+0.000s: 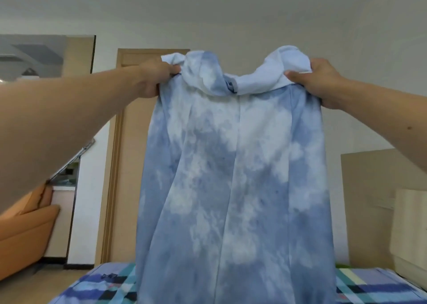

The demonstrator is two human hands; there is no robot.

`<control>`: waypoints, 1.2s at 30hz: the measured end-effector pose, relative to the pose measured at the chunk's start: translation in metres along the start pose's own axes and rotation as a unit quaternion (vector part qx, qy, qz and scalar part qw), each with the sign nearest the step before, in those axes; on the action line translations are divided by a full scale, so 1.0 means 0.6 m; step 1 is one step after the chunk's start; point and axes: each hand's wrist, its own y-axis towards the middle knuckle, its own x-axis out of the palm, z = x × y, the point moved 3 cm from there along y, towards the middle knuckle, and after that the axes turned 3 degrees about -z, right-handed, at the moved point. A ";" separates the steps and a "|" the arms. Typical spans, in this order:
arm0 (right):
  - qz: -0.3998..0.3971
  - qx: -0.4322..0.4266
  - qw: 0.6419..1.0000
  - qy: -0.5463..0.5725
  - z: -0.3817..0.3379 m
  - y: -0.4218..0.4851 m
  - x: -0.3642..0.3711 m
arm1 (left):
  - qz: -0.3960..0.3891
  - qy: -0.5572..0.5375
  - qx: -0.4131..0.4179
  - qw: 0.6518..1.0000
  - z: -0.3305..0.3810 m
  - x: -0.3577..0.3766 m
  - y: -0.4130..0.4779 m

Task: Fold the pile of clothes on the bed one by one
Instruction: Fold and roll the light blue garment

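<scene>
One blue-and-white tie-dye garment held up at arm's length above the plaid-covered bed, left hand and right hand each clenching a top corner, both arms outstretched, one wooden door behind, one orange sofa at left.
</scene>
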 end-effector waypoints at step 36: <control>-0.025 0.093 0.995 -0.029 0.025 -0.140 0.004 | 0.018 -0.047 -0.110 0.993 -0.029 0.072 -0.199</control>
